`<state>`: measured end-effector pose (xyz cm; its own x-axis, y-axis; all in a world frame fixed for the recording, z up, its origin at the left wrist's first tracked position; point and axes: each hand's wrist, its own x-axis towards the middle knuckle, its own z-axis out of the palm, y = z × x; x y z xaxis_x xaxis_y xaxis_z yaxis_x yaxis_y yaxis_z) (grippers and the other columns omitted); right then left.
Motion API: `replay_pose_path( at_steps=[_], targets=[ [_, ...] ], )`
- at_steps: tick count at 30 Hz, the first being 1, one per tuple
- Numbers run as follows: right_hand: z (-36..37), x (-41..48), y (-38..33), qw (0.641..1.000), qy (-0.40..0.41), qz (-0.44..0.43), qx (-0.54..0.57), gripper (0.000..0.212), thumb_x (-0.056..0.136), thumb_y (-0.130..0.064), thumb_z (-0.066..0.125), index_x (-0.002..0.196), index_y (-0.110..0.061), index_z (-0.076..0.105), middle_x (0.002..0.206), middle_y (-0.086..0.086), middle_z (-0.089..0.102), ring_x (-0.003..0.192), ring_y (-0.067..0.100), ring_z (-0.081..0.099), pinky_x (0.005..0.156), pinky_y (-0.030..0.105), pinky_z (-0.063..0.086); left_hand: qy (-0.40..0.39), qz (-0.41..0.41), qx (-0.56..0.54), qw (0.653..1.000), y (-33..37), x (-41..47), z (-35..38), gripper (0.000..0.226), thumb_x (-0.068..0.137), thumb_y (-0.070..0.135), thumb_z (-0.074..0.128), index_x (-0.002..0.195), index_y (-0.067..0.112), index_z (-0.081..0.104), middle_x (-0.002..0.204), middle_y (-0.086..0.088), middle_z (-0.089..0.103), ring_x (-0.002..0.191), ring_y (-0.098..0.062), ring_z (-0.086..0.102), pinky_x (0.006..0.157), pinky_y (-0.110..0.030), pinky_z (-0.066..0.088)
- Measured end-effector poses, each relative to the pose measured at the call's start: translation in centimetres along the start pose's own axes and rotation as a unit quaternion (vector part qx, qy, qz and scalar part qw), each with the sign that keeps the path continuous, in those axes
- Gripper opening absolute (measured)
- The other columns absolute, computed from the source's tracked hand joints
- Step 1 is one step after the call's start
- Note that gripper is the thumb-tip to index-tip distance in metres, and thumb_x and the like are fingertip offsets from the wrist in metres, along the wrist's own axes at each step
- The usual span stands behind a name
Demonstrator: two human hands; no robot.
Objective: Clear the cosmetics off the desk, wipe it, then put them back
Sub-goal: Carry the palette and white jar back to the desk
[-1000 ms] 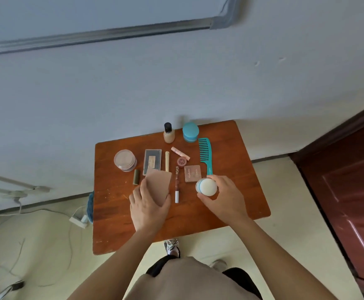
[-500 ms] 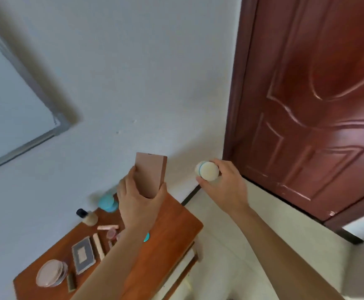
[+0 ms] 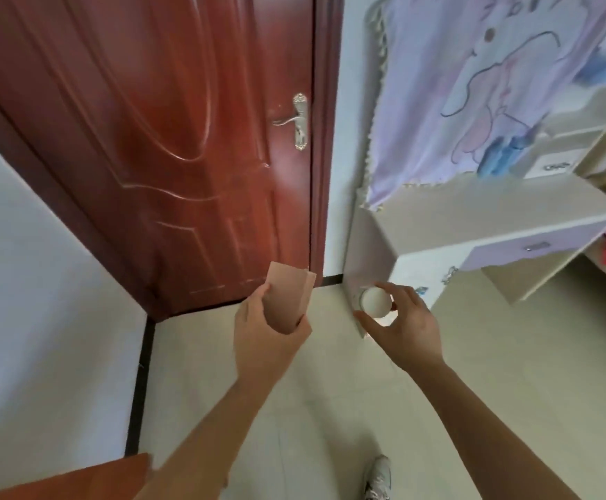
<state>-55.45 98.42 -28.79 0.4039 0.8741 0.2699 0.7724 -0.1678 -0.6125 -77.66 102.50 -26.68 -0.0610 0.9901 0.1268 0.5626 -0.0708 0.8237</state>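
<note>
My left hand [image 3: 267, 339] grips a tan rectangular box [image 3: 288, 301], held upright in the air over the floor. My right hand [image 3: 404, 330] holds a round white jar [image 3: 375, 302] by its sides, just in front of the lower side panel of a white dressing table [image 3: 474, 214]. A corner of the brown wooden desk [image 3: 77, 478] shows at the bottom left, behind my left forearm. The other cosmetics are out of view.
A dark red door [image 3: 150, 138] with a metal handle [image 3: 296, 120] stands ahead on the left. The dressing table has a lilac drawer [image 3: 532, 247] and a pale printed cloth [image 3: 492, 84] hanging over it. Beige floor tiles [image 3: 312, 409] lie below; my shoe [image 3: 377, 478] shows at the bottom.
I have turned right, away from the desk, carrying the box and the jar. The desk with the other cosmetics has slid out of view; the door and dressing table have come into view.
</note>
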Motion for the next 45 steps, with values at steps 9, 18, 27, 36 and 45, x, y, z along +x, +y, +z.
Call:
replay_pose_path(
  at_steps=[9, 18, 27, 36, 45],
  targets=[
    [-8.5, 6.1, 18.2, 0.991, 0.084, 0.103, 0.008, 0.058, 0.071, -0.051, 0.079, 0.122, -0.032, 0.06, 0.111, -0.011, 0.06, 0.087, 0.011, 0.062, 0.071, 0.031, 0.053, -0.185, 0.057, 0.027, 0.981, 11.9, 2.4, 19.8, 0.052, 0.071, 0.035, 0.071, 0.116, 0.033, 0.044, 0.105, 0.015, 0.056, 0.094, -0.006, 0.056, 0.071, -0.016, 0.04],
    [-15.3, 18.1, 30.9, 0.99, 0.07, 0.12, -0.001, 0.059, 0.071, -0.054, 0.078, 0.122, -0.032, 0.06, 0.112, -0.012, 0.061, 0.087, 0.011, 0.061, 0.071, 0.029, 0.052, -0.23, 0.057, 0.091, 0.967, 22.3, 7.3, 34.3, 0.031, 0.081, 0.032, 0.062, 0.109, 0.032, 0.049, 0.09, 0.016, 0.064, 0.081, -0.006, 0.06, 0.064, -0.025, 0.042],
    [-13.9, 30.8, 39.2, 0.992, 0.044, 0.116, -0.028, 0.058, 0.073, -0.056, 0.075, 0.124, -0.033, 0.058, 0.113, -0.012, 0.061, 0.093, 0.011, 0.061, 0.073, 0.025, 0.047, -0.194, 0.098, 0.149, 0.965, 24.8, 17.9, 47.4, 0.034, 0.094, 0.04, 0.051, 0.067, 0.02, 0.05, 0.07, 0.003, 0.052, 0.062, -0.014, 0.053, 0.057, -0.031, 0.036],
    [-18.1, 46.8, 48.0, 0.978, 0.089, 0.173, -0.076, 0.058, 0.072, -0.057, 0.075, 0.121, -0.033, 0.056, 0.11, -0.01, 0.061, 0.092, 0.015, 0.063, 0.071, 0.035, 0.055, -0.262, 0.131, 0.082, 0.952, 33.7, 30.6, 61.4, 0.037, 0.094, 0.034, 0.052, 0.063, 0.019, 0.04, 0.058, 0.004, 0.048, 0.054, -0.013, 0.046, 0.049, -0.026, 0.03],
    [-17.7, 56.1, 58.6, 0.977, 0.049, 0.192, -0.075, 0.058, 0.072, -0.053, 0.078, 0.121, -0.03, 0.058, 0.108, -0.009, 0.061, 0.09, 0.015, 0.062, 0.072, 0.031, 0.053, -0.273, 0.097, 0.128, 0.949, 36.8, 35.6, 75.2, 0.037, 0.092, 0.04, 0.05, 0.067, 0.014, 0.046, 0.057, 0.001, 0.05, 0.054, -0.018, 0.049, 0.051, -0.031, 0.037]
  ],
)
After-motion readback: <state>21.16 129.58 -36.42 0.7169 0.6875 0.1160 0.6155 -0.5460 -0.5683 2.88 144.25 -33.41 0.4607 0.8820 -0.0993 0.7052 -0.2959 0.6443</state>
